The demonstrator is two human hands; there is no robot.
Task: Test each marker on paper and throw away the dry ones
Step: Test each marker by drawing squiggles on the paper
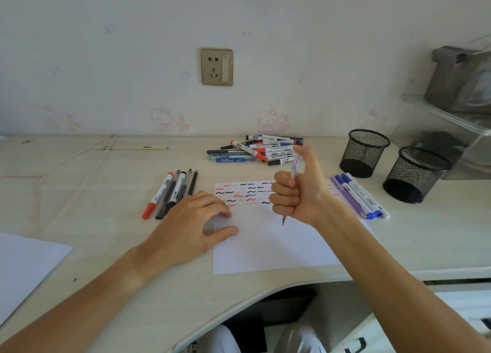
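Note:
My right hand (297, 193) is fisted around a pale purple pen (295, 169), thumb up at its top end, its tip pointing down just above the white test paper (268, 243). Rows of red, black and blue squiggles cover the paper's far part. My left hand (202, 219) lies flat, fingers spread, pressing the paper's left edge. A heap of untested markers (257, 150) lies at the back of the desk. A row of red and black markers (172, 190) lies left of the paper; a row of blue and purple ones (358, 195) lies right of it.
Two black mesh pen cups (364, 152) (414, 174) stand at the right. Another white sheet (24, 267) lies at the near left. A pair of wrapped chopsticks (131, 148) and a pink cord (66, 163) lie far left. The desk edge curves inward near me.

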